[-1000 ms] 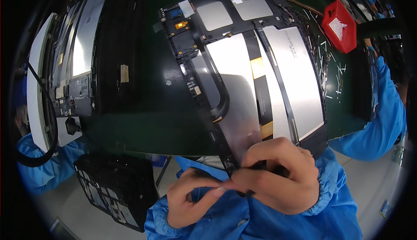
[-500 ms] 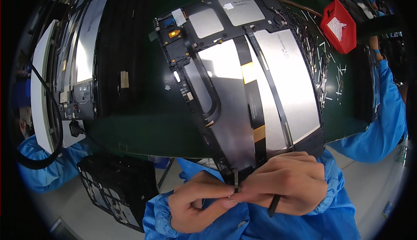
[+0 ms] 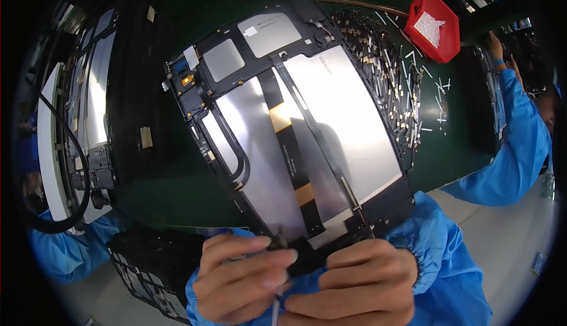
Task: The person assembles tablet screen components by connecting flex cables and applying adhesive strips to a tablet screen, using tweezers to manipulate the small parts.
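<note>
A large black device frame with silver metal plates (image 3: 348,119) lies tilted on the bench, its near end by my hands. A dark ribbon strip with gold patches (image 3: 286,149) runs down its middle. My left hand (image 3: 236,279) is closed at the near left corner, its fingertips at a small dark piece (image 3: 277,241) that is partly hidden and blurred. Beside it my right hand (image 3: 357,282) is closed with curled fingers at the near edge; what it grips is hidden. A thin pale stick-like thing (image 3: 276,311) shows between the hands, and I cannot tell which hand holds it.
Many small thin strips (image 3: 396,84) lie heaped along the frame's right side. A red bin (image 3: 417,36) with white strips stands behind them. More device frames (image 3: 88,90) and a black cable (image 3: 82,149) are at left; stacked frames (image 3: 147,273) sit below. Blue-sleeved people (image 3: 508,149) work nearby.
The frame appears further left in view. My hands, pinched together on a small dark strip before, are now slightly apart and lower. The dark rod under my right hand no longer shows.
</note>
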The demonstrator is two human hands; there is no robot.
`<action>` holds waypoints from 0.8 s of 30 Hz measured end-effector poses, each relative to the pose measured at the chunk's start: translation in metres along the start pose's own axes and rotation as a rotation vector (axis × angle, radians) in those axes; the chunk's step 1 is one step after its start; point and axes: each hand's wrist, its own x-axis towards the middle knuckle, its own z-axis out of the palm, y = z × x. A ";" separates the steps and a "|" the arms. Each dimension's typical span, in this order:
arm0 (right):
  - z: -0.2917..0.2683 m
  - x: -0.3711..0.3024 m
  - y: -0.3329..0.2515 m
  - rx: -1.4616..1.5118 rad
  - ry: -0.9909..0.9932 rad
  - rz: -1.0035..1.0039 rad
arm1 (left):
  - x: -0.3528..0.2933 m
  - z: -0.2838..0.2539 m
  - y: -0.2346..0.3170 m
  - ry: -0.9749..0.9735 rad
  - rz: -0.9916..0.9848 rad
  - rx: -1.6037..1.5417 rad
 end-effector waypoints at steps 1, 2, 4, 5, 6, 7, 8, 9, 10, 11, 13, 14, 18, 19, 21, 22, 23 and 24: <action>0.000 -0.004 -0.004 0.001 -0.005 -0.001 | 0.004 0.002 0.001 0.005 -0.002 0.000; -0.001 -0.009 -0.008 -0.119 0.001 0.110 | 0.008 0.006 0.004 0.084 -0.016 0.039; -0.006 -0.013 -0.002 -0.197 0.018 0.197 | 0.024 0.028 0.009 0.572 -0.131 0.021; -0.007 -0.014 0.000 -0.183 0.016 0.189 | 0.019 0.023 0.012 0.577 -0.134 0.036; -0.005 -0.015 0.001 -0.137 0.026 0.208 | 0.009 0.014 0.017 0.459 -0.188 0.000; -0.003 -0.014 0.002 -0.090 0.036 0.228 | 0.003 0.006 0.022 0.341 -0.246 -0.036; -0.001 -0.010 0.003 -0.086 0.034 0.212 | -0.003 0.001 0.025 0.275 -0.254 -0.123; -0.002 -0.010 0.004 -0.085 0.030 0.220 | -0.008 0.006 0.019 0.270 -0.213 -0.149; -0.003 -0.011 0.005 -0.052 -0.010 0.272 | -0.014 0.009 0.012 0.262 -0.182 -0.205; -0.002 -0.012 0.007 -0.019 -0.051 0.323 | -0.019 0.011 0.006 0.254 -0.150 -0.260; -0.001 -0.007 0.009 0.013 -0.042 0.329 | -0.012 0.018 0.010 0.276 -0.127 -0.229; -0.001 -0.006 0.008 0.047 -0.031 0.337 | -0.008 0.021 0.013 0.297 -0.108 -0.197; 0.005 -0.004 0.012 0.040 -0.152 0.418 | -0.008 0.017 0.012 0.243 -0.071 0.062; 0.006 -0.003 0.011 0.060 -0.107 0.465 | -0.009 0.017 0.012 0.244 -0.068 0.059; 0.006 -0.004 0.010 0.082 -0.060 0.511 | -0.012 0.017 0.009 0.196 -0.008 0.154; 0.005 -0.007 0.010 0.120 -0.084 0.515 | -0.012 0.015 0.008 0.194 -0.009 0.156; 0.003 -0.009 0.011 0.159 -0.106 0.517 | -0.010 0.012 0.007 0.161 0.013 0.185; 0.002 -0.010 0.012 0.159 -0.102 0.518 | -0.010 0.011 0.008 0.124 0.035 0.211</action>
